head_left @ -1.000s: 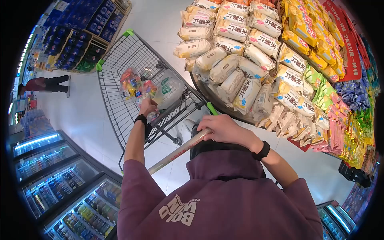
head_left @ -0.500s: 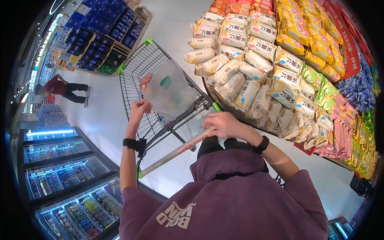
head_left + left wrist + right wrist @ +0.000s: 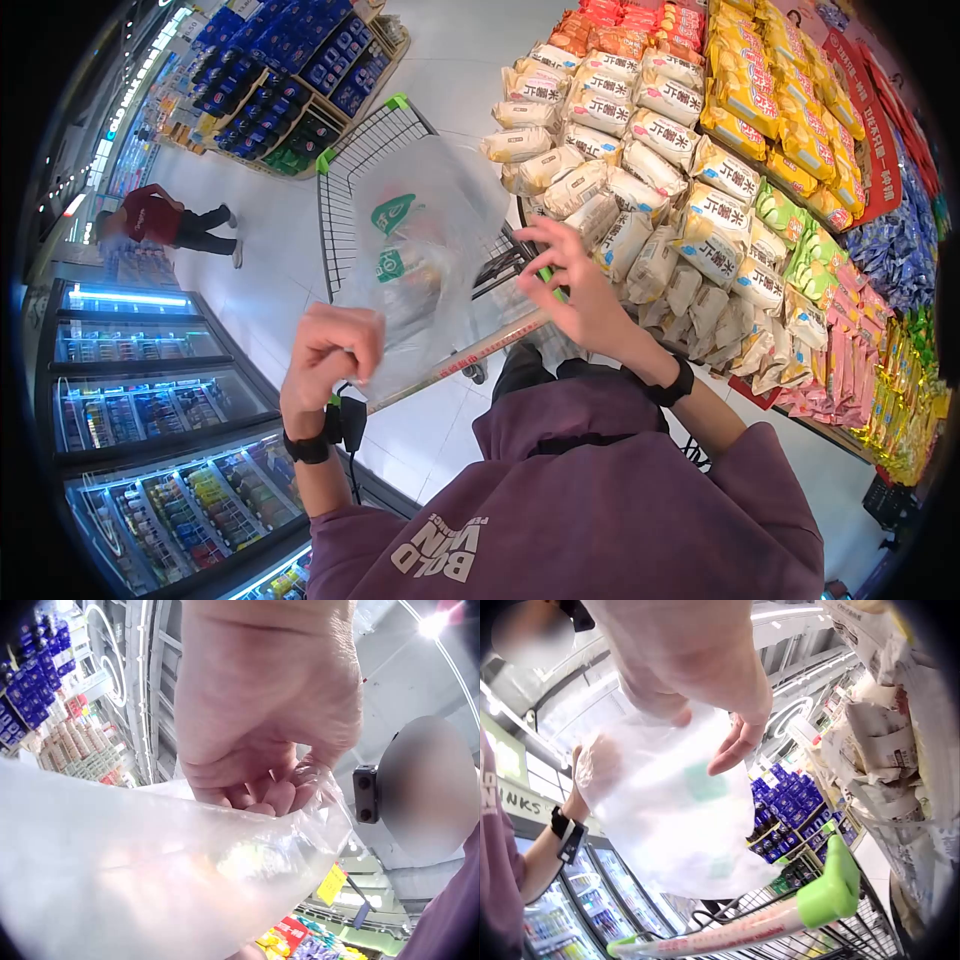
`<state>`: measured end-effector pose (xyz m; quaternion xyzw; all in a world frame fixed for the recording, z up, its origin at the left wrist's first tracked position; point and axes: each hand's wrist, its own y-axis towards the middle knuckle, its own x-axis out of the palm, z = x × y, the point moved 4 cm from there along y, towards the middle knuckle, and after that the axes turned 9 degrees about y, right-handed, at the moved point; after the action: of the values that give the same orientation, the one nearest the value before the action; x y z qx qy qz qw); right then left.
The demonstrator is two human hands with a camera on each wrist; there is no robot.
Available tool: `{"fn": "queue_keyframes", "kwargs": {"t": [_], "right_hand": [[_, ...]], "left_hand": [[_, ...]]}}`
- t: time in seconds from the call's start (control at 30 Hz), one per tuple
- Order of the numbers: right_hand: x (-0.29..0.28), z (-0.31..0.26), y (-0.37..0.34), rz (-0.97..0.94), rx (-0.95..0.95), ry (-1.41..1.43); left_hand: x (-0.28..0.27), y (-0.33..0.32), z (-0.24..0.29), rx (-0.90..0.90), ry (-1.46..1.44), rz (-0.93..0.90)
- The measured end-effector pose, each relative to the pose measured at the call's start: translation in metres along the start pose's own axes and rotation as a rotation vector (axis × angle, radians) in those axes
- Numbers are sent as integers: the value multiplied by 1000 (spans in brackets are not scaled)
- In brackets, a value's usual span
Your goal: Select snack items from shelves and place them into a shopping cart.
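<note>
From the head view, we see the left hand [image 3: 333, 350] with its fingers bent in tightly at the near left edge of a clear plastic bag [image 3: 425, 290] with green print. The bag spreads between our two hands and ahead of them, over the wire shopping cart [image 3: 338, 240]. Dim colours show through the film; we cannot tell whether they lie inside it or beneath. The right hand [image 3: 572, 285] is raised beside the bag, thumb and fingers apart, gripping nothing that we can make out. Just below it runs the cart's handle [image 3: 490, 350]. White snack packets [image 3: 650, 140] are heaped beyond and to the right of the right hand, with yellow packets [image 3: 745, 90] farther off. To the left of the left hand stand glass-door fridges [image 3: 130, 385], and ahead of those a person in a dark red top [image 3: 152, 215].

From the left wrist, we see the left hand's fingers curled over the bag's rim, the film bunched by the thumb; the rest of the bag hangs below the hand.

From the right wrist, the bag fills the space under the right hand, whose fingers are loosely bent; whether they touch the film we cannot tell. Our left hand shows through the plastic across from it.
</note>
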<state>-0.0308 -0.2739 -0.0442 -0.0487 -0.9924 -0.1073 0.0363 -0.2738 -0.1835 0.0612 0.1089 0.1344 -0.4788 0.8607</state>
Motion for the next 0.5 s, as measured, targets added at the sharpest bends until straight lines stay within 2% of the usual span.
{"fn": "queue_keyframes", "kwargs": {"t": [0.1,0.23,0.27,0.33,0.4,0.43,0.5], "right_hand": [[-13,-15,4,119,164,222],[-16,-11,3,201,127,7],[-17,-6,3,143,163,-29],[-18,5,3,24,236,-99],[-16,13,14,8,276,-156],[-14,12,23,-1,293,-185],[-12,-8,47,49,202,-251]], "left_hand": [[23,3,14,7,-28,-127],[42,3,18,6,-209,-281],[41,4,17,26,-241,-317],[33,7,12,2,-107,-272],[12,6,-9,-42,41,-216],[-4,8,-21,-94,188,-68],[-33,7,-32,-200,475,235]]}}
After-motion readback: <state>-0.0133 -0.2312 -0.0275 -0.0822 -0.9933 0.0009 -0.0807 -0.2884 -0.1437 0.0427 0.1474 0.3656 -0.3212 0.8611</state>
